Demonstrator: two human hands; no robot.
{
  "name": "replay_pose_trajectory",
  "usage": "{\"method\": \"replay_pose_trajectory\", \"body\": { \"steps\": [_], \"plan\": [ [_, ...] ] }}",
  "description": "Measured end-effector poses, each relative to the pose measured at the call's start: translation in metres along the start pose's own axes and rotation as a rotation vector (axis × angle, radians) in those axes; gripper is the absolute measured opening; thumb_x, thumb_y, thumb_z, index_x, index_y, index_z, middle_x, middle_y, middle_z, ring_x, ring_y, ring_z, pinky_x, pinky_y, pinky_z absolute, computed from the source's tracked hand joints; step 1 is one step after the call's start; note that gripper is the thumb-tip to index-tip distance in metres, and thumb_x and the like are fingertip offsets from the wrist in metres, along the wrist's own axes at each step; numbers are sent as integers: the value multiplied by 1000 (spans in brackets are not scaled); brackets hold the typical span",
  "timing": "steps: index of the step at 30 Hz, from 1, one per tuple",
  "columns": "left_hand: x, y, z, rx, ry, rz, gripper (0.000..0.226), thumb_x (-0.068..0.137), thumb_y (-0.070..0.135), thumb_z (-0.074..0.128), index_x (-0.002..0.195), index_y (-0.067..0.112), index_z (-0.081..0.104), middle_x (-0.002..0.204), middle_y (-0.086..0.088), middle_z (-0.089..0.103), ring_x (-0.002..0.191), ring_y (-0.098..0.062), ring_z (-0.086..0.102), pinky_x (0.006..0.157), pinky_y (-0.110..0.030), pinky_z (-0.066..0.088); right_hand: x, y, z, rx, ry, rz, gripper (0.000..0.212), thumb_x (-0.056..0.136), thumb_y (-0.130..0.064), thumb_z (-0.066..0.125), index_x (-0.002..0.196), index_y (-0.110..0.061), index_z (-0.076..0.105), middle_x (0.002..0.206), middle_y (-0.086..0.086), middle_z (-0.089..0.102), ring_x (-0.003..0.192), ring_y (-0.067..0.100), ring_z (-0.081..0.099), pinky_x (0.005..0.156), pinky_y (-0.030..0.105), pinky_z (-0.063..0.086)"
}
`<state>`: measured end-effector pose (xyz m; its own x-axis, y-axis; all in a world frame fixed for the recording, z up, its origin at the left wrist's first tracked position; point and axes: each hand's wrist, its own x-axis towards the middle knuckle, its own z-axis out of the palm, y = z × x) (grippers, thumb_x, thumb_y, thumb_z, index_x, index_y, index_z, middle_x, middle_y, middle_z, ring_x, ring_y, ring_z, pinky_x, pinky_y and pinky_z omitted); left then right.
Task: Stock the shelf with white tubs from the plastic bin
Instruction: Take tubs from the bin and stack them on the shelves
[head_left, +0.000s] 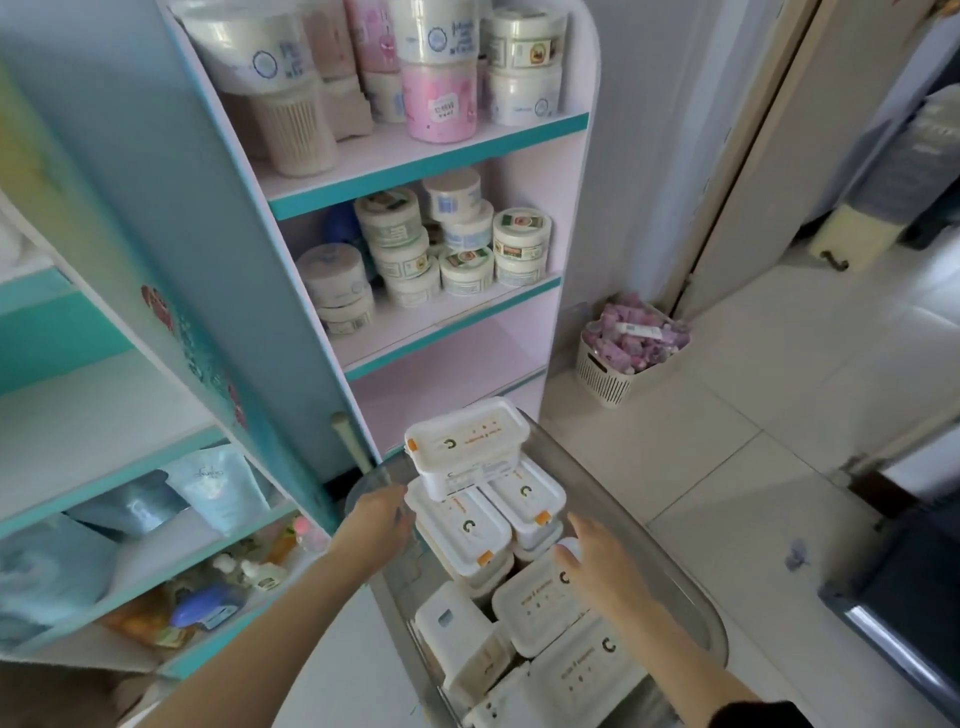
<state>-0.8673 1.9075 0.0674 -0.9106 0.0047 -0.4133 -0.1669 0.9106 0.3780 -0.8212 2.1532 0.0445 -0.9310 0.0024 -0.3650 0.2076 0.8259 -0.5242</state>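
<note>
A clear plastic bin (670, 566) stands on the floor in front of the shelf unit (457, 145), filled with several white rectangular tubs with orange clips. One white tub (467, 447) sits on top of the pile at the far end. My left hand (382, 517) rests on the bin's left rim beside a tub (462, 530), fingers curled, and whether it grips the rim is unclear. My right hand (597, 561) hovers over a tub (540, 603) in the middle of the bin, fingers spread, holding nothing. The lowest pink shelf (441, 395) behind the bin is bare.
Round jars fill the upper two shelves (452, 244). A second teal shelf unit (104, 467) with pouches and bottles stands at the left. A white basket (623, 358) of pink items sits by the wall. A dark object (909, 597) lies on the tiled floor at the right.
</note>
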Motion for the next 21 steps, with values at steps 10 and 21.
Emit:
{"method": "replay_pose_trajectory", "body": {
  "steps": [10,21],
  "plan": [
    [123,13,5,-69,87,31,47,97,17,40,142,8,30,145,-11,39,131,-26,40,110,-38,35,94,19,43,155,88,222,33,93,-30,44,114,-7,54,106,7,63,97,21,60,80,31,50],
    [166,16,28,268,113,85,41,97,29,36,137,15,36,136,-8,46,127,-26,38,108,-40,32,142,21,91,511,230,570,41,93,-16,47,128,4,40,124,22,54,113,35,53,91,37,45]
  ]
}}
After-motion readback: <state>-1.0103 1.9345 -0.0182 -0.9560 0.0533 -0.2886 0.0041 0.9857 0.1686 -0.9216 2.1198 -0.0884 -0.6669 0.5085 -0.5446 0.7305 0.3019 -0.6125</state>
